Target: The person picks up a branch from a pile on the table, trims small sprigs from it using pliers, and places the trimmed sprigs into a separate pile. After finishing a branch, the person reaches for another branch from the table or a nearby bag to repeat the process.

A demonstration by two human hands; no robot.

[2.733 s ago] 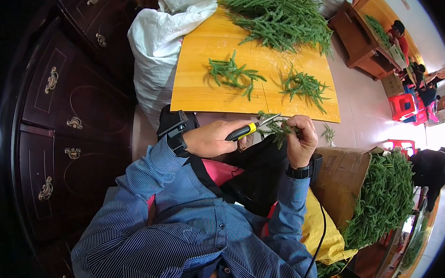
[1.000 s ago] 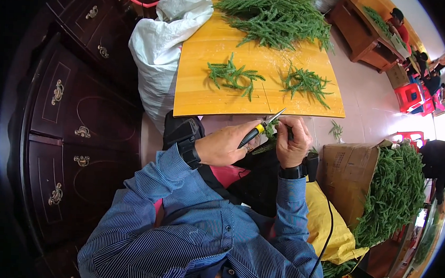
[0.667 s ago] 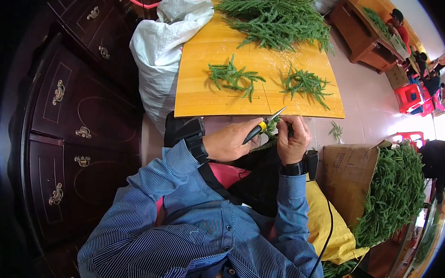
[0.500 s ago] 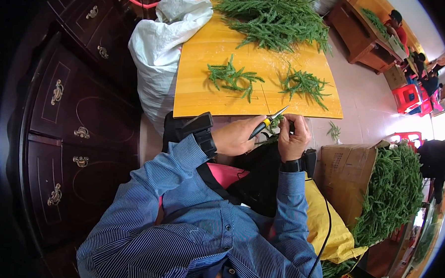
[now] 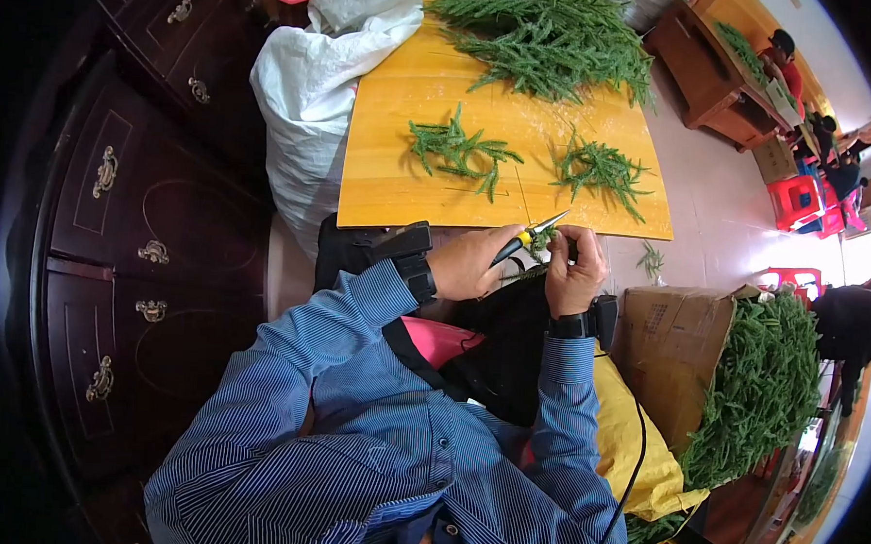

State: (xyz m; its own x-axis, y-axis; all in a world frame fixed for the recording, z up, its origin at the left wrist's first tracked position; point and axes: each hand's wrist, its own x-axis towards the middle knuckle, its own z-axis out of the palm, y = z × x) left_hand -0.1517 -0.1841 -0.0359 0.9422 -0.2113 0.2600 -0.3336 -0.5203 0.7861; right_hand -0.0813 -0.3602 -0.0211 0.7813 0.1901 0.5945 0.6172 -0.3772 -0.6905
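My left hand (image 5: 467, 264) is closed around long-nose pliers (image 5: 548, 223) with black and yellow handles, their metal tip slanting up to the right just past the table's near edge. Fingers curled in a pinch, my right hand (image 5: 576, 278) grips a small green artificial sprig (image 5: 541, 244) right beside the pliers. Part of that sprig is hidden by the fingers. On the yellow table (image 5: 429, 206) ahead lie two loose bunches of sprigs, a left bunch (image 5: 452, 150) and a right bunch (image 5: 600, 170).
A big heap of green sprigs (image 5: 543, 38) covers the table's far end. At left stand a white woven sack (image 5: 302, 91) and a dark cabinet (image 5: 174, 358). To my right are a cardboard box (image 5: 670, 350) of greenery and a yellow sack (image 5: 628, 436). A person (image 5: 783, 68) sits far right.
The whole view has shifted slightly. Both hands stay close together with the pliers and the sprig, with hardly any movement between them.
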